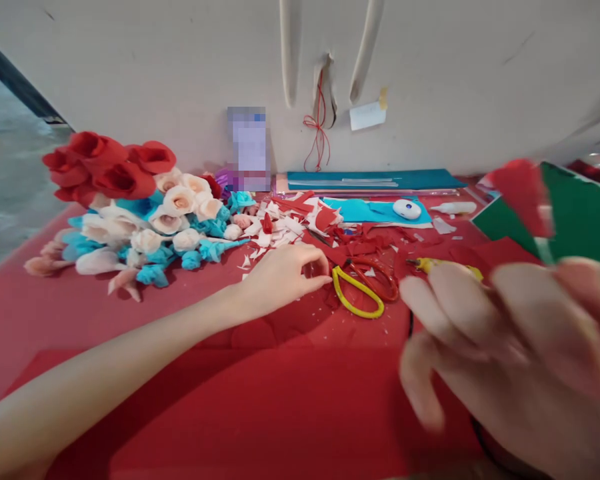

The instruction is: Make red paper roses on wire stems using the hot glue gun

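My right hand is raised close to the camera at the right, blurred. Its fingers pinch the thin pale stem of a red paper flower bud, which points upward. My left hand rests low over the table's middle, thumb and fingertips curled together; what they pinch, if anything, I cannot make out. Right beside those fingertips lies a pair of scissors with one yellow and one red handle loop. Red and white paper scraps are scattered behind the left hand. A red sheet lies in front.
Finished paper flowers in red, cream and blue are heaped at the left. Blue sheets and a white oval object lie toward the wall. A green sheet is at the right. A yellow-handled tool sits partly behind my right hand.
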The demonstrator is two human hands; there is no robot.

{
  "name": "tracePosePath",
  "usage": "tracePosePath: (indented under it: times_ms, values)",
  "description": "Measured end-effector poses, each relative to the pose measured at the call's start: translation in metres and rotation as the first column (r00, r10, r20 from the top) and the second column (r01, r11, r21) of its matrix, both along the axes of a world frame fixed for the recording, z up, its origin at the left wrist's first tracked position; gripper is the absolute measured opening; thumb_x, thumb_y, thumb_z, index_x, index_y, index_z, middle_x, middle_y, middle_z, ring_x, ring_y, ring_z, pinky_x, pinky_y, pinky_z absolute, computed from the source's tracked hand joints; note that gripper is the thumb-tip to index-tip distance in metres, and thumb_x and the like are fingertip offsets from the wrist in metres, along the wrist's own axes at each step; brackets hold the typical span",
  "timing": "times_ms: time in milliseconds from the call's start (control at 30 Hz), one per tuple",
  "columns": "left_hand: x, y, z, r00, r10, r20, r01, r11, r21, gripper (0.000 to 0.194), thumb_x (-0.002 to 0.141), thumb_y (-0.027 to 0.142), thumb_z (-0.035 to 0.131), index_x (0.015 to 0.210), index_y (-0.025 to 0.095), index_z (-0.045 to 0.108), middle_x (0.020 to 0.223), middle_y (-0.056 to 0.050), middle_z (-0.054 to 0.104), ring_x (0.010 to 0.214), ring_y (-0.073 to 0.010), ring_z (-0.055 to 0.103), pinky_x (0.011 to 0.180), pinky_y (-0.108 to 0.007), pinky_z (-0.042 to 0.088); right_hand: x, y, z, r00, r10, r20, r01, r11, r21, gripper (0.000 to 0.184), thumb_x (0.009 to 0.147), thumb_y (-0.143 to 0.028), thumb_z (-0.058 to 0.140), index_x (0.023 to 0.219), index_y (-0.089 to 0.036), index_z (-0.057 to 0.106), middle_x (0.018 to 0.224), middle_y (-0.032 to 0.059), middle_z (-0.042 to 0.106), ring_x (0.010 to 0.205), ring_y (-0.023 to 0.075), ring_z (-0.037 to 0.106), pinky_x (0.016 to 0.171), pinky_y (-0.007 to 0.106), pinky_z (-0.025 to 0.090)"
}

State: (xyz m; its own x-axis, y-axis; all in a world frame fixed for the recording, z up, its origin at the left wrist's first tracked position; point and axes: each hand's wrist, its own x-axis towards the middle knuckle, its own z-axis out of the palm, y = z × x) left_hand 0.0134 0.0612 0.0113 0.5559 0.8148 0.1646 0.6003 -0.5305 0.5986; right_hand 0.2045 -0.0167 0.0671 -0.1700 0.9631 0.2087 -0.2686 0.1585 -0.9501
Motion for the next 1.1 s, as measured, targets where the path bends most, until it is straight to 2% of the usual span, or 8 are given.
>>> tracePosePath:
  times_ms: [100, 167, 233, 333, 500, 733, 867, 1100]
  values:
    - [0.002, -0.009, 0.008, 0.999, -0.024, 0.021, 0.024, 1.000, 0.011, 0.030, 0.083, 0.035, 0.047, 0.064, 0.015, 0.059, 0.067, 0.000, 0.062, 0.063, -0.0115, 0.054, 0.061, -0.022, 0.042, -0.007, 0.005, 0.003, 0.962, 0.168, -0.216, -0.198, 0.972, -0.125, 0.043, 0.091, -0.032, 0.026, 0.055, -0.020, 0.047, 0.059, -0.0001, 0.035, 0.054, 0.0120, 0.040, 0.051, 0.031, 0.049]
    - [0.003, -0.016, 0.013, 0.996, -0.043, 0.078, 0.041, 0.999, 0.033, 0.021, 0.081, 0.032, 0.051, 0.071, 0.016, 0.060, 0.070, 0.000, 0.063, 0.064, -0.0112, 0.055, 0.061, -0.022, 0.042, -0.009, 0.010, 0.001, 0.951, 0.151, -0.269, -0.197, 0.968, -0.154, 0.041, 0.091, -0.029, 0.026, 0.058, -0.019, 0.047, 0.062, -0.0001, 0.034, 0.056, 0.0110, 0.039, 0.055, 0.030, 0.049]
    - [0.003, -0.023, 0.017, 0.986, -0.083, 0.144, 0.076, 0.996, 0.052, 0.010, 0.078, 0.026, 0.056, 0.077, 0.017, 0.060, 0.073, 0.000, 0.064, 0.066, -0.0106, 0.056, 0.062, -0.020, 0.042, -0.010, 0.012, -0.001, 0.958, 0.136, -0.253, -0.180, 0.971, -0.160, 0.040, 0.091, -0.028, 0.026, 0.058, -0.019, 0.046, 0.062, 0.0001, 0.034, 0.055, 0.0107, 0.038, 0.054, 0.029, 0.048]
    - [0.003, -0.033, 0.023, 0.976, -0.148, 0.160, 0.142, 0.989, 0.047, 0.018, 0.081, 0.028, 0.053, 0.068, 0.017, 0.059, 0.065, 0.001, 0.062, 0.059, -0.0093, 0.055, 0.057, -0.019, 0.042, -0.010, 0.014, -0.003, 0.963, 0.146, -0.226, -0.184, 0.970, -0.156, 0.039, 0.090, -0.028, 0.026, 0.058, -0.019, 0.045, 0.062, 0.0002, 0.033, 0.055, 0.0112, 0.037, 0.053, 0.028, 0.047]
    - [0.003, -0.044, 0.031, 0.947, -0.141, 0.288, 0.127, 0.990, 0.066, 0.017, 0.080, 0.024, 0.056, 0.096, 0.019, 0.059, 0.081, -0.001, 0.066, 0.069, -0.0110, 0.059, 0.064, -0.020, 0.047, -0.012, 0.011, -0.003, 0.967, 0.172, -0.188, -0.191, 0.977, -0.090, 0.039, 0.090, -0.028, 0.024, 0.059, -0.019, 0.046, 0.062, 0.0004, 0.034, 0.055, 0.0117, 0.036, 0.054, 0.029, 0.047]
    - [0.002, -0.049, 0.038, 0.831, -0.252, 0.496, 0.211, 0.968, 0.138, 0.018, 0.073, 0.012, 0.063, 0.090, 0.017, 0.066, 0.083, -0.002, 0.066, 0.069, -0.0087, 0.060, 0.065, -0.017, 0.049, -0.015, 0.011, -0.006, 0.943, 0.252, -0.216, -0.285, 0.949, -0.138, 0.036, 0.089, -0.027, 0.027, 0.058, -0.019, 0.044, 0.063, 0.0006, 0.033, 0.052, 0.0114, 0.034, 0.049, 0.026, 0.043]
    - [0.002, -0.049, 0.038, 0.826, -0.244, 0.508, 0.220, 0.969, 0.109, 0.015, 0.072, 0.011, 0.064, 0.086, 0.015, 0.068, 0.078, -0.002, 0.066, 0.066, -0.0077, 0.059, 0.064, -0.016, 0.049, -0.017, 0.014, -0.011, 0.917, 0.285, -0.279, -0.338, 0.927, -0.164, 0.035, 0.088, -0.031, 0.032, 0.056, -0.019, 0.041, 0.061, 0.0001, 0.030, 0.057, 0.0117, 0.035, 0.056, 0.026, 0.043]
    - [0.004, -0.048, 0.036, 0.840, -0.276, 0.466, 0.205, 0.959, 0.198, 0.011, 0.072, 0.013, 0.064, 0.084, 0.014, 0.066, 0.075, -0.002, 0.064, 0.063, -0.0068, 0.056, 0.061, -0.016, 0.048, -0.017, 0.011, -0.010, 0.908, 0.313, -0.280, -0.364, 0.919, -0.152, 0.035, 0.088, -0.030, 0.031, 0.056, -0.018, 0.041, 0.062, 0.0004, 0.030, 0.059, 0.0119, 0.035, 0.058, 0.026, 0.041]
